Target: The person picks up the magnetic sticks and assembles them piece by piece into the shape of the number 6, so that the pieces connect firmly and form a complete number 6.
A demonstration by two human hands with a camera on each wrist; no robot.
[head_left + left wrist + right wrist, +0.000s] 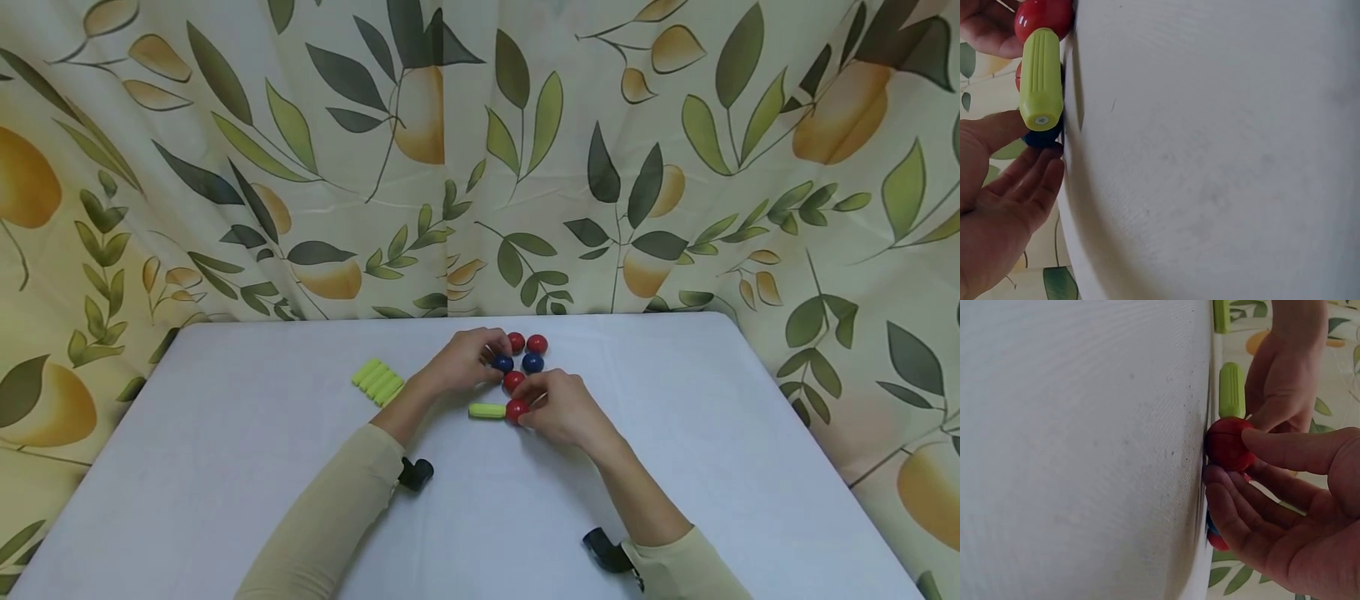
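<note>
My right hand [564, 407] holds a red ball [516, 411] between thumb and fingers, low at the table. A light green ridged stick [487, 411] meets that ball's left side and points left; its end [1041, 119] shows close up in the left wrist view. Farther back, my left hand [467, 358] has thumb and fingers around a blue ball [503, 364], which the green stick partly covers in the left wrist view. Between the two hands sits another red ball [513, 382].
Two red balls, one at the left [516, 342] and one at the right [537, 344], lie behind the hands. A second blue ball [532, 362] is just in front of them. Several green sticks [377, 382] lie side by side left of my left forearm. A leaf-patterned curtain [585, 208] hangs behind the white table [247, 417].
</note>
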